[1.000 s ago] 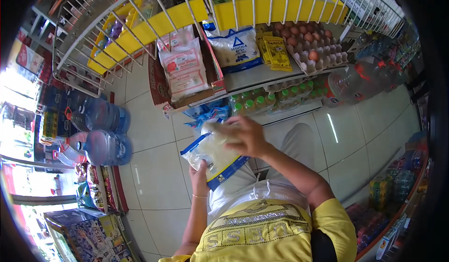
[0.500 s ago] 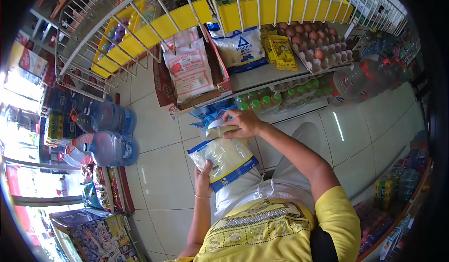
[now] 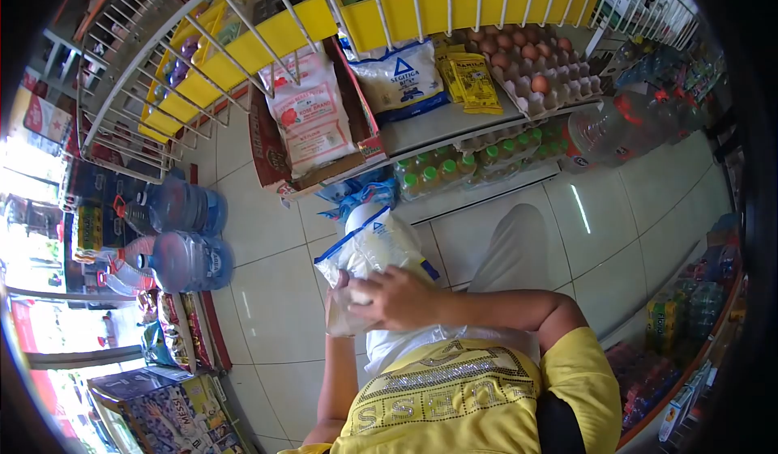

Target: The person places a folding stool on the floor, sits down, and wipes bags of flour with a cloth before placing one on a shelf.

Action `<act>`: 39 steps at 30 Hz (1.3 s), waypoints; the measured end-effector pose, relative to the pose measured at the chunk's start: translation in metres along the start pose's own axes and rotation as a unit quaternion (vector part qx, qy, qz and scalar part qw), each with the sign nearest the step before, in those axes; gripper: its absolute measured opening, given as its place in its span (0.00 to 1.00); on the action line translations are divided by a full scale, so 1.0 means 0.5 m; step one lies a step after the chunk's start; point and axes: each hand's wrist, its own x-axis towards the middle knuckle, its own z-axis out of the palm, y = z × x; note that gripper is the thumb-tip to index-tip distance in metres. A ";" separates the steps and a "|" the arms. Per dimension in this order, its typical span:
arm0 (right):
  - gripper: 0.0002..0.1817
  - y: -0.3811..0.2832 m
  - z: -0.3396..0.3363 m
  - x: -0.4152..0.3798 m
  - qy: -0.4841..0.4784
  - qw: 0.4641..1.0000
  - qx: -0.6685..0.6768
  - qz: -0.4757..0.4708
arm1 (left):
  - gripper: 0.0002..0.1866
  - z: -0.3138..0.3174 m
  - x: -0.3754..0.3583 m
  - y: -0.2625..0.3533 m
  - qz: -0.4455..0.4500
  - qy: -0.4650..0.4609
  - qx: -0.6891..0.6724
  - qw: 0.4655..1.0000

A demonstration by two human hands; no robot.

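In the head view, a white and blue plastic flour bag [image 3: 361,247] with a small blue triangle lies tilted over my lap. My left hand [image 3: 340,280] grips its near left edge; only the thumb shows clearly, and the other fingers are hidden. My right hand [image 3: 397,298] lies across the bag's near side, fingers curled on a thin pale sheet [image 3: 344,315], perhaps a cloth. This sheet hangs over the bag's near left corner, partly covering my left hand. Similar in print, another flour bag [image 3: 401,81] stands on the low shelf ahead.
A red carton [image 3: 369,148] holds white and red packets [image 3: 308,118]. Eggs [image 3: 540,84] sit in a tray beside yellow sachets [image 3: 474,84]. Green-capped bottles [image 3: 429,174] stand below. A wire rack [image 3: 417,8] overhangs the shelf. Large water jugs [image 3: 190,261] stand on the left floor.
My right hand has moved from the bag's far edge down to its near left side, bringing the pale sheet. The bag now shows a different face, with the small blue triangle.
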 end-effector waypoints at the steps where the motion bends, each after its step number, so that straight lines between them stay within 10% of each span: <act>1: 0.18 -0.011 0.013 -0.006 -0.041 0.998 -0.037 -0.012 | 0.28 0.031 0.003 0.015 -0.139 -0.043 -0.164 0.976; 9: 0.15 0.092 0.030 -0.099 0.094 0.990 0.007 -0.106 | 0.26 0.021 0.011 0.011 -0.015 0.124 -0.034 0.992; 24: 0.21 0.252 0.039 -0.267 0.080 0.995 -0.060 -0.028 | 0.20 0.066 -0.002 0.003 0.070 0.150 0.049 0.985; 27: 0.20 0.304 0.051 -0.301 0.098 0.982 -0.111 0.121 | 0.22 0.045 -0.005 0.001 0.071 0.170 0.036 0.982; 29: 0.18 0.291 0.049 -0.273 0.375 0.879 0.058 0.287 | 0.21 0.069 -0.005 -0.002 0.097 0.153 0.047 0.982; 35: 0.25 0.072 -0.013 -0.060 0.126 0.985 0.085 0.077 | 0.17 0.095 0.007 -0.011 0.107 0.085 0.075 0.988; 39: 0.23 0.128 0.047 -0.059 0.185 0.973 0.092 0.105 | 0.15 0.117 0.006 -0.017 0.137 0.153 0.140 0.969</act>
